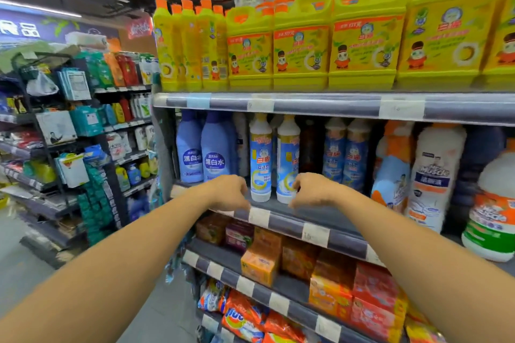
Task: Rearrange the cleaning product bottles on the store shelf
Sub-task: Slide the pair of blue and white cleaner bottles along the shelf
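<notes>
Flanking two white bottles [260, 159] on the shelf [287, 221]: left hand [228, 192] at 9 o'clock, loosely curled, empty; right hand [312, 189] at 3 o'clock, perhaps touching one, grip unclear through blur.

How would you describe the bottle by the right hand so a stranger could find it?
Look at the middle shelf, under the yellow jugs, where two slim white bottles with blue labels stand between the person's hands. It is the right bottle of the pair, beside the right hand; its twin stands to its left, a dark bottle to its right.
</notes>
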{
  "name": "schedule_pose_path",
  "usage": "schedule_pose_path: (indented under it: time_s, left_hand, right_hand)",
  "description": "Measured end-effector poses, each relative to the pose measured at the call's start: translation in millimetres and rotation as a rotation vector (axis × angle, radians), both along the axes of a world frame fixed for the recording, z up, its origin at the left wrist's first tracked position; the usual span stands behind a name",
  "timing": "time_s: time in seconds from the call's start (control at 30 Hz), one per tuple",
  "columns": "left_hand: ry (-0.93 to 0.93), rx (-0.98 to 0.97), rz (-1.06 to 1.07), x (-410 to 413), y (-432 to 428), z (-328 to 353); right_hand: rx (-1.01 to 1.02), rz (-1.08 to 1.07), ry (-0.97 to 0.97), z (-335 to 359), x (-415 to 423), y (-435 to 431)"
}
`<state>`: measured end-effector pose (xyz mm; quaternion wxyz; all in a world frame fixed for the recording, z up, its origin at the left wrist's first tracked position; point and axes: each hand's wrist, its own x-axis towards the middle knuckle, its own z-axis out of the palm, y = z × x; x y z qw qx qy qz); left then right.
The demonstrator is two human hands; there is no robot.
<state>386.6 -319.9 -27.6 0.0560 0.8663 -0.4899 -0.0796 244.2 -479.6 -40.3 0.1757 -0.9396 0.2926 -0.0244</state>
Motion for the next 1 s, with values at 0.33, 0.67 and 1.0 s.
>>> schedule_pose_path:
  time_s: [0.33, 0.67, 1.0]
  left_hand:
    - [0.301, -0.654, 0.206, 35, -69, -43]
    - [0.423, -0.885, 0.104, 69, -114, -97]
    - [0.469, -0.994, 0.060, 79, -122, -106]
  right_hand:
    - [0.272, -0.431, -0.605, -28, 45, -30]
    - [0.465, -0.359, -0.797, -62, 84, -52]
    - [0.371, -0.355, -0.781, -81, 88, -69]
